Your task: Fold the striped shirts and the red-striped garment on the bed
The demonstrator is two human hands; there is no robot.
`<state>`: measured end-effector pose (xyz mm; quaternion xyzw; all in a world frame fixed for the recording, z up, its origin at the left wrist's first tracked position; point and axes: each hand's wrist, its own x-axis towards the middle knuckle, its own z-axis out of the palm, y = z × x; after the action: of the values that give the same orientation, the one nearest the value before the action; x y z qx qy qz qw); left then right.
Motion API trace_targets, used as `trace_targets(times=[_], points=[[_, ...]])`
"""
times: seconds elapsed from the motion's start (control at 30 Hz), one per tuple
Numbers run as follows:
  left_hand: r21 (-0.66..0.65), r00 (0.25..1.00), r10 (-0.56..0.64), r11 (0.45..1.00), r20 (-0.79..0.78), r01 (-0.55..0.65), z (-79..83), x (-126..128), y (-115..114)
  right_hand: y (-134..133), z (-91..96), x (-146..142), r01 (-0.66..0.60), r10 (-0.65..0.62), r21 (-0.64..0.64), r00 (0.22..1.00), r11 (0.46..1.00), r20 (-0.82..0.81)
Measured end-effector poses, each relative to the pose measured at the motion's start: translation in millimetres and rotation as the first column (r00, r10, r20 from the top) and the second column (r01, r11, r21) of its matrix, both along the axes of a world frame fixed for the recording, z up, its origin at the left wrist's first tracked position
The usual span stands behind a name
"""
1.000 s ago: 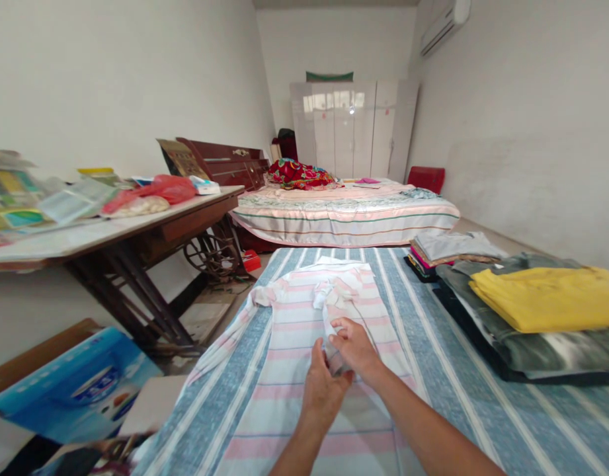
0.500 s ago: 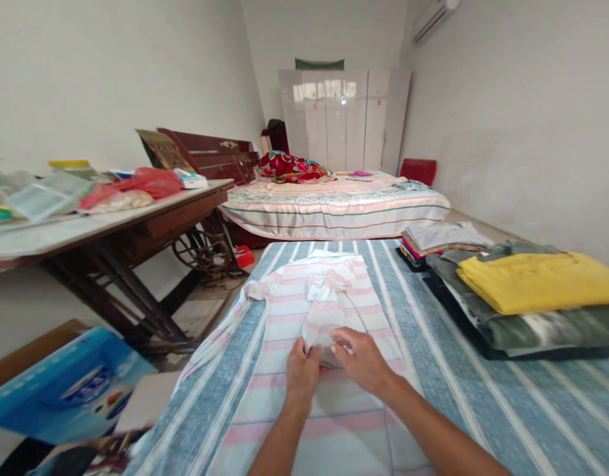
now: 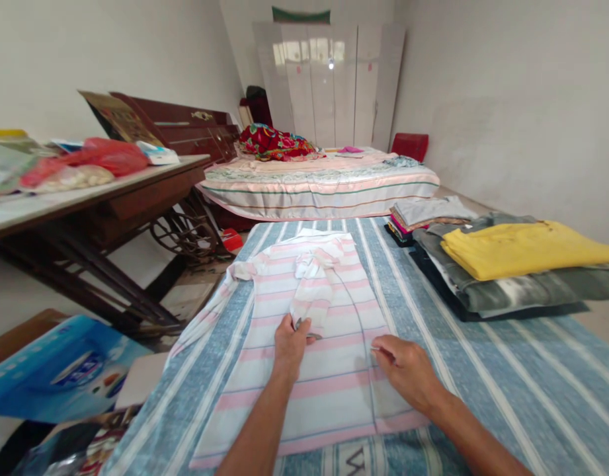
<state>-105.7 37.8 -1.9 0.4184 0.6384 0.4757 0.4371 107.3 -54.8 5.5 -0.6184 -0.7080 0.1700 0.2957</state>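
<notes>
A pink-and-white striped shirt [image 3: 328, 370] lies flat on the blue striped bedcover [image 3: 483, 370]. My left hand [image 3: 290, 342] pinches the cuff of a sleeve [image 3: 309, 297] folded across the shirt's middle. My right hand [image 3: 403, 367] is closed on the shirt's right edge, fingers pressed to the cloth. The other sleeve [image 3: 205, 320] trails off the left side of the bed.
A stack of folded clothes with a yellow one [image 3: 517, 248] on top sits at the right, a smaller pile [image 3: 423, 215] behind it. A cluttered wooden table [image 3: 86, 198] stands at left, a blue box [image 3: 51, 370] below it. Beyond are a second bed [image 3: 324, 188] and a white wardrobe [image 3: 328, 86].
My hands were together on the sleeve cuff at the shirt's middle. Now the right hand has moved out to the shirt's right edge and the sleeve lies flatter. The view tilted down.
</notes>
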Motion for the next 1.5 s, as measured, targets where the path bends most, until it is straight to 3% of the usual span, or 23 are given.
trace_targets(times=[0.13,0.27,0.53,0.93,1.07,1.2,1.37,1.5], points=[[0.006,1.0,-0.017,1.0,-0.023,0.017,-2.2,0.6,0.1,-2.8,4.8,-2.4,0.011,0.003,-0.137,0.995,0.991,0.098],[0.014,0.999,-0.023,1.0,-0.036,0.024,-2.5,1.0,0.1,-4.2,7.3,-5.3,-0.005,0.035,-0.194,0.988,0.981,0.15],[0.023,0.999,-0.017,1.0,-0.051,0.019,-0.9,2.1,-2.3,-13.1,19.5,-11.4,-0.207,0.231,-0.292,0.972,0.934,0.049],[0.004,1.0,0.012,1.0,-0.003,-0.012,-1.3,-0.2,-1.9,-12.1,6.5,-16.9,-0.236,0.237,-0.268,0.971,0.934,-0.028],[0.017,0.995,0.041,0.999,0.089,-0.043,-2.2,-0.8,-2.1,-11.9,3.2,-17.9,-0.226,0.225,-0.265,0.974,0.937,-0.036],[0.054,0.978,0.076,0.995,0.192,-0.088,13.5,-5.0,-4.3,-10.3,-1.3,-18.9,-0.213,0.212,-0.281,0.977,0.936,-0.035],[0.197,0.984,0.135,0.968,0.116,-0.156,42.5,-25.0,-3.7,-9.7,-2.4,-20.2,-0.204,0.204,-0.289,0.979,0.935,-0.03],[0.233,0.973,0.185,0.949,0.137,-0.213,53.6,-46.6,-1.0,-10.1,-4.8,-20.6,-0.195,0.196,-0.29,0.98,0.937,-0.025]])
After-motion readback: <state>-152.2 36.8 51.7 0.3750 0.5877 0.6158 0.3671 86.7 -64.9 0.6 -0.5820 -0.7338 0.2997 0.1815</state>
